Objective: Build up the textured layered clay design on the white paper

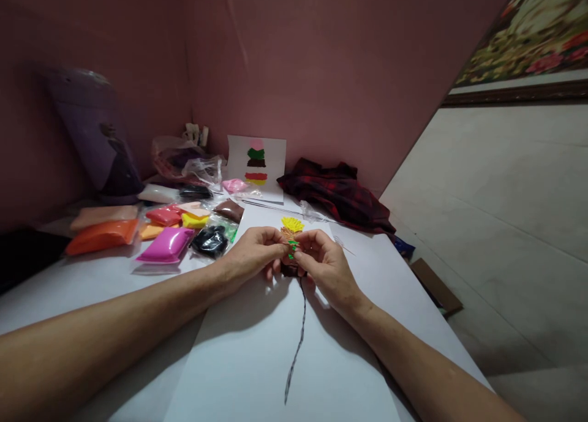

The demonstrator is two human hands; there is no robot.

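Over a white sheet (257, 348), my left hand (260, 250) and my right hand (324, 259) meet with fingers pinched at a small piece of green clay (293, 245). Above their fingertips a yellow clay shape (293, 225) shows, with an orange-brown part just under it. Dark brown clay (291, 271) lies below the fingers, partly hidden by them. From there a thin, dark, twisted line (301, 336) runs down the sheet. How much of the green piece is held off the sheet cannot be made out.
Bagged clay in several colours, including a magenta pack (166, 245) and an orange pack (101, 237), lies at left. Behind stands a card with coloured patches (234, 158). A dark red plaid cloth (340, 192) is at the back right, a purple container (92, 134) at the back left.
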